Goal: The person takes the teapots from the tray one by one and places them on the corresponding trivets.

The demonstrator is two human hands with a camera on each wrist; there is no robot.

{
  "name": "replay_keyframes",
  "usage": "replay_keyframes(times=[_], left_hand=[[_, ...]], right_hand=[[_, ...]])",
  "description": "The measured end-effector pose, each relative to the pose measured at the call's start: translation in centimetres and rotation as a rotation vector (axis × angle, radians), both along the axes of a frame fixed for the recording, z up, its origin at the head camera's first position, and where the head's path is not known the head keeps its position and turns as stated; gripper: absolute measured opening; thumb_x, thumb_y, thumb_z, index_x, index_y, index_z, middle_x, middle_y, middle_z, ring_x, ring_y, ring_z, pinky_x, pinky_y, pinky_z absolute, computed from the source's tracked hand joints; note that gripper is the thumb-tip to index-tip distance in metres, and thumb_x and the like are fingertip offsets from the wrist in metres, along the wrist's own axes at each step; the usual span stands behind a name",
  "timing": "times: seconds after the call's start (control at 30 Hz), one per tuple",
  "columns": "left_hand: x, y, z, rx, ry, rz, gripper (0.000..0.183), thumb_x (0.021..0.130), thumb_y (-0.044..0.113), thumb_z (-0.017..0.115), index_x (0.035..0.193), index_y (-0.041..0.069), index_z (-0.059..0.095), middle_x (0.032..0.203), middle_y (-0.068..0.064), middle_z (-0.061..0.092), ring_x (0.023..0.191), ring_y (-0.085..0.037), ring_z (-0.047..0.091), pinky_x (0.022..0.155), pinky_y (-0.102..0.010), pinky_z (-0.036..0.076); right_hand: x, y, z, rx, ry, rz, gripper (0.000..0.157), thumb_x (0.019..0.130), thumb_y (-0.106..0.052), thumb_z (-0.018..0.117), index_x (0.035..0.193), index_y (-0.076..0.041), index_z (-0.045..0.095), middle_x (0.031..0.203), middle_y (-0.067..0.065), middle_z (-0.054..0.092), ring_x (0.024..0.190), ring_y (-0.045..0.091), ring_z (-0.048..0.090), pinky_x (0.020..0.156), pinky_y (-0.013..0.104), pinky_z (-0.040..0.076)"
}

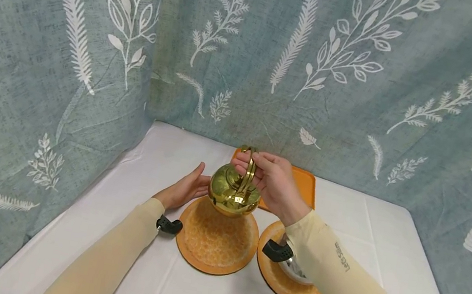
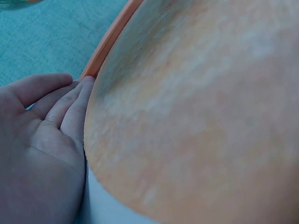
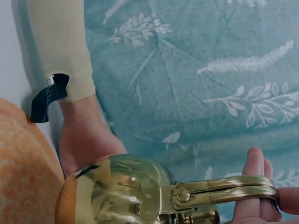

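Observation:
A shiny brass kettle (image 1: 228,192) hangs by its upright hoop handle from my right hand (image 1: 281,183), above the far part of a round orange mat (image 1: 217,243). In the right wrist view, the fingers pass through the kettle's handle (image 3: 224,187) and the thumb lies at its top. My left hand (image 1: 188,188) rests on its side just left of the kettle, fingers extended. The left wrist view has its fingertips (image 2: 87,86) right at the rim of the mat (image 2: 196,135).
Right of the first mat lies a second round orange mat (image 1: 264,271) bearing a shiny metal bowl (image 1: 297,271), partly hidden by my right forearm. An orange tray (image 1: 304,187) lies behind the kettle. Leaf-patterned curtains (image 1: 248,76) border the white-covered table (image 1: 360,214).

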State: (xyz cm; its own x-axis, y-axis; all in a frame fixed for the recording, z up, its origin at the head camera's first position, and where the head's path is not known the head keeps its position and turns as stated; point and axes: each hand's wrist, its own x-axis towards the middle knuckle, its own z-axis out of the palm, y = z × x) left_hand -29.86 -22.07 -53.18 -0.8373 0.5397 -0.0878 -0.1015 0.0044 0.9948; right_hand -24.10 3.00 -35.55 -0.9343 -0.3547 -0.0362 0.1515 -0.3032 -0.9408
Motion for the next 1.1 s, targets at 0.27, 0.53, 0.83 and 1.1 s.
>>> replay_keyframes(times=[0.27,0.53,0.83,1.1], left_hand=[[0.1,0.0,0.1,0.017,-0.004,0.011,0.108,0.108,0.076,0.005,0.166,-0.014,0.020,0.173,-0.031,0.022,0.161,-0.043,0.024,0.133,-0.047,0.019],[0.4,0.2,0.2,0.007,-0.019,0.013,0.109,0.107,0.079,0.010,0.168,-0.011,0.020,0.174,-0.028,0.021,0.161,-0.040,0.025,0.133,-0.045,0.020],[0.3,0.3,0.3,0.031,-0.012,0.003,0.104,0.110,0.072,0.005,0.166,-0.015,0.018,0.173,-0.033,0.020,0.161,-0.043,0.022,0.133,-0.047,0.019],[0.2,0.2,0.1,0.027,-0.005,0.001,0.114,0.104,0.083,0.011,0.167,-0.012,0.018,0.174,-0.031,0.019,0.162,-0.042,0.021,0.133,-0.047,0.019]], right_hand=[[0.7,0.8,0.0,0.009,0.001,-0.007,0.036,0.117,-0.005,0.048,0.141,0.020,0.055,0.126,0.027,0.073,0.104,0.023,0.079,0.104,0.041,0.059],[1.3,1.3,-0.4,0.020,0.001,-0.006,0.039,0.117,-0.005,0.047,0.147,0.020,0.050,0.124,0.023,0.074,0.104,0.022,0.079,0.106,0.042,0.058],[1.7,0.9,-0.3,-0.001,0.018,0.000,0.036,0.117,-0.005,0.048,0.142,0.019,0.054,0.128,0.029,0.071,0.110,0.027,0.078,0.106,0.043,0.058],[2.0,0.9,-0.2,-0.020,0.015,0.002,0.038,0.116,-0.004,0.048,0.145,0.021,0.050,0.137,0.038,0.063,0.108,0.025,0.078,0.106,0.041,0.058]])
